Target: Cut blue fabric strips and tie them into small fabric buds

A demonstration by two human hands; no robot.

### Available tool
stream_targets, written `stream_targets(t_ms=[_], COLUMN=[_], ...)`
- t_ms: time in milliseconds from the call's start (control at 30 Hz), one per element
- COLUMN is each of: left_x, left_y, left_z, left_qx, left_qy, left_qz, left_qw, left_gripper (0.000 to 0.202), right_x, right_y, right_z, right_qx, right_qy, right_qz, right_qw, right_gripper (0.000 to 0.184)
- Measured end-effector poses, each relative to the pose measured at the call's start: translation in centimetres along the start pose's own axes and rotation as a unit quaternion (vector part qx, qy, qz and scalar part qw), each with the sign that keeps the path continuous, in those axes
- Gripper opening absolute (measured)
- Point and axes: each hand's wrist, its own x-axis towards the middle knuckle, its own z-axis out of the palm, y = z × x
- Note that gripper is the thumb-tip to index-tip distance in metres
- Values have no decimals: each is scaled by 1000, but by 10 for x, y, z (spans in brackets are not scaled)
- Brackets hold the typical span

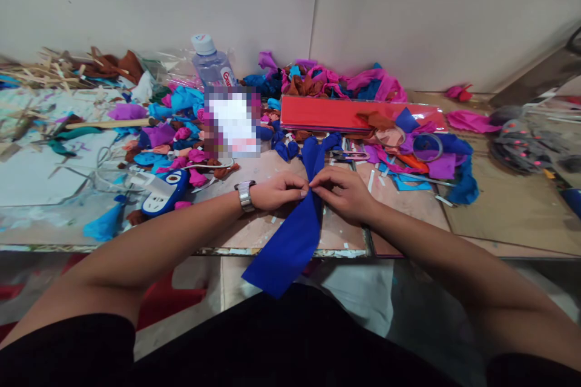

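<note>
A long strip of blue crepe paper (290,242) runs from the table's middle toward me and hangs over the front edge. My left hand (278,190), with a watch on its wrist, and my right hand (341,192) meet at the strip's middle. Both pinch it with closed fingers, gathering the paper where it narrows. Beyond the pinch, the far end of the strip (315,154) lies bunched on the table.
Heaps of pink, purple, blue and brown paper scraps (181,133) cover the left and back of the worn table (408,205). A water bottle (211,63), a red flat pack (345,113), a tape roll (427,146), scissors (349,156) and wooden sticks (40,72) are there too.
</note>
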Motion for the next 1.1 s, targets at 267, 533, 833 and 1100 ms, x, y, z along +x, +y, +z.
stream_targets(t_ms=[267, 533, 833, 1100], left_x=[1, 2, 2, 2], left_y=[0, 1, 2, 3], left_z=[1, 0, 1, 0], left_qx=[-6, 4, -7, -6], left_qy=[-2, -5, 7, 2], left_qz=[0, 4, 5, 13], left_qw=[1000, 1000, 1000, 1000], left_gripper=[56, 57, 57, 58], right_x=[1, 1, 2, 0], right_y=[-3, -3, -7, -5], right_z=[-3, -2, -5, -5], right_qx=[6, 17, 11, 11], right_qy=[-28, -24, -33, -56], right_qz=[-18, -41, -47, -65], right_qw=[999, 999, 998, 996], right_gripper=[12, 9, 9, 12])
